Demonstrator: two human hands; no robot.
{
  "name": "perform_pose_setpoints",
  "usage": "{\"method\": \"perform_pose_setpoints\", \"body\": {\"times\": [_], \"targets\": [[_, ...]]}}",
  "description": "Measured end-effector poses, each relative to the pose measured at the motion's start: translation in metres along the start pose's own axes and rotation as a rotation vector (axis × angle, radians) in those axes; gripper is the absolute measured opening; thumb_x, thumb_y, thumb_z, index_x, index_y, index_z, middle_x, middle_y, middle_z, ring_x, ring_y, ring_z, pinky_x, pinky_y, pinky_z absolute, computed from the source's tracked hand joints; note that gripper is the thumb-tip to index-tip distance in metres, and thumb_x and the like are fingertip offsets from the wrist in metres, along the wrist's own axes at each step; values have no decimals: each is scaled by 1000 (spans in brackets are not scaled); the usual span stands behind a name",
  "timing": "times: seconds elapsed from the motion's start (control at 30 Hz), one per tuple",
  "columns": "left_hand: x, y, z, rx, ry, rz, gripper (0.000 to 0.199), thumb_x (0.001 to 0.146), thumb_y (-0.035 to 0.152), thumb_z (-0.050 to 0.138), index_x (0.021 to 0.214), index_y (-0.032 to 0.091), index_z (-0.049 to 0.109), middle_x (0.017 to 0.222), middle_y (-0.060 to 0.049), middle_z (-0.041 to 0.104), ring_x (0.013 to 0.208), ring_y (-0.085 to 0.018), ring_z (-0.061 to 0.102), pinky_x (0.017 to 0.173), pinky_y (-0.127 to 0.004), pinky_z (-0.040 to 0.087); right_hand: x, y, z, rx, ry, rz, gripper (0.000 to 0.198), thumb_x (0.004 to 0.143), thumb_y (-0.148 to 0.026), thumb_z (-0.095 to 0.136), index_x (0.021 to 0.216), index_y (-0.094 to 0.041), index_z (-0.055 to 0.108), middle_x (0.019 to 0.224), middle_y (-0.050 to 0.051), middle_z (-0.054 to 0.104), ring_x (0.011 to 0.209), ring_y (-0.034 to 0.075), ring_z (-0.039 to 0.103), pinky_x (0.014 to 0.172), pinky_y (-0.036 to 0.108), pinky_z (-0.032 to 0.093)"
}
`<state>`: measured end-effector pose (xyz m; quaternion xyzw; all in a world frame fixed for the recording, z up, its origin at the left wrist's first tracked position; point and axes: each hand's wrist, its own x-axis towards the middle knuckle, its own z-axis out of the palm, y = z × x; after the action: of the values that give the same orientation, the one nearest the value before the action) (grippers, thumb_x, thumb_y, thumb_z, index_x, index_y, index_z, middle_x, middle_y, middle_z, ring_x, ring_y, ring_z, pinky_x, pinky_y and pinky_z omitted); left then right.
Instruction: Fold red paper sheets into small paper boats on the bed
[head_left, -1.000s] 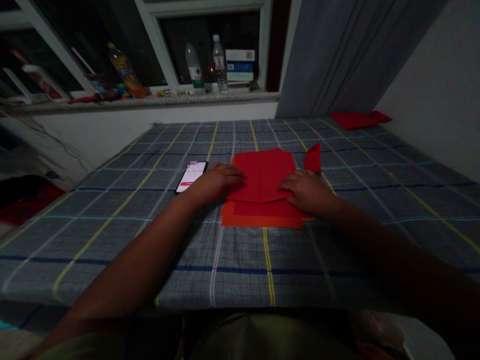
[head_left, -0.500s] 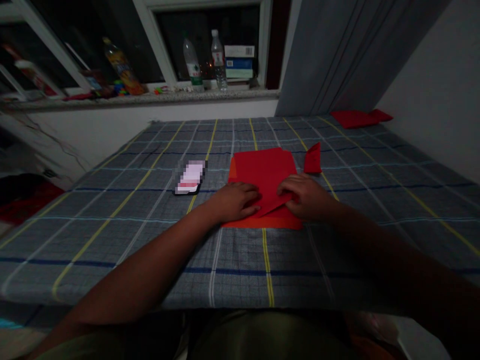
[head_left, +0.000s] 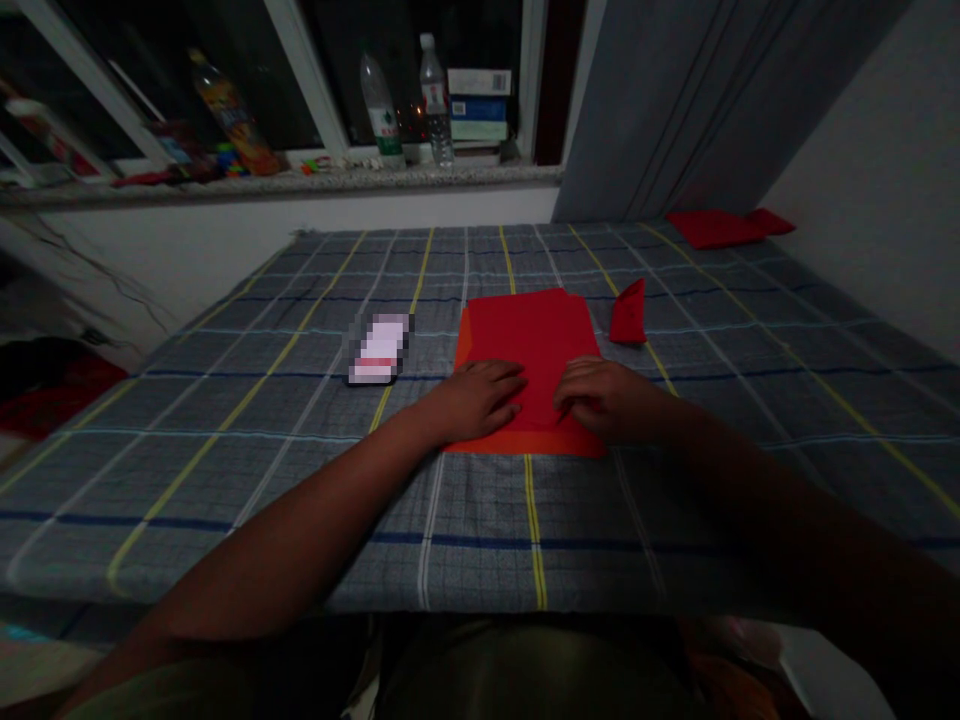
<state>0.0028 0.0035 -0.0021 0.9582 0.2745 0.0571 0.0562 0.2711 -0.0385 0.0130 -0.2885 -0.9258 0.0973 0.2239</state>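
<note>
A red sheet of paper (head_left: 529, 335) lies over an orange sheet (head_left: 517, 442), which shows along the near edge and at the left side. My left hand (head_left: 480, 398) rests flat on the left part of the red paper, fingers stretched out. At the lower right edge of the red paper my right hand (head_left: 604, 398) is curled, thumb and fingers closed at its corner; that corner is partly hidden under them. Just beyond my right hand stands a small folded red paper piece (head_left: 628, 315).
A phone (head_left: 381, 350) with a blurred screen lies left of the papers on the checked cloth (head_left: 315, 480). More red paper (head_left: 716, 230) lies at the far right corner. Bottles (head_left: 435, 105) and stacked boxes (head_left: 480, 110) stand on the windowsill (head_left: 337, 180).
The near right corner of the red paper, lifted half a second ago, has come down flatter onto the orange sheet with my right hand. My left hand has stayed almost in place.
</note>
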Motion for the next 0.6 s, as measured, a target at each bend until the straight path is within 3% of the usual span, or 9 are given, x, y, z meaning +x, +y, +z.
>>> {"method": "perform_pose_setpoints", "body": {"times": [0.2, 0.33, 0.47, 0.6], "targets": [[1, 2, -2, -35, -9, -9, 58, 101, 48, 52, 147, 14, 57, 158, -18, 51, 143, -34, 50, 117, -51, 40, 3, 6, 11, -63, 291, 151, 28, 90, -16, 55, 114, -18, 69, 110, 11, 77, 100, 25, 72, 89, 38, 55], [0, 5, -4, -48, -9, -37, 58, 99, 51, 54, 145, 16, 60, 157, -16, 52, 144, -34, 50, 115, -53, 42, 9, 12, 21, -89, 392, 165, 23, 91, -15, 56, 111, -21, 66, 106, 11, 73, 100, 26, 69, 89, 41, 55], [-1, 7, -5, -69, -6, -68, 59, 98, 53, 57, 145, 17, 61, 157, -16, 52, 144, -34, 50, 115, -53, 42, 14, 20, 32, -99, 359, 132, 21, 91, -10, 52, 100, -20, 68, 103, 12, 68, 100, 26, 66, 90, 42, 55], [-2, 6, -3, -80, -13, -80, 59, 97, 52, 57, 145, 17, 60, 158, -15, 51, 145, -34, 48, 117, -52, 41, 14, 24, 37, -104, 252, 175, 24, 95, -14, 51, 102, -19, 73, 104, 12, 67, 101, 26, 65, 93, 42, 54]]}}
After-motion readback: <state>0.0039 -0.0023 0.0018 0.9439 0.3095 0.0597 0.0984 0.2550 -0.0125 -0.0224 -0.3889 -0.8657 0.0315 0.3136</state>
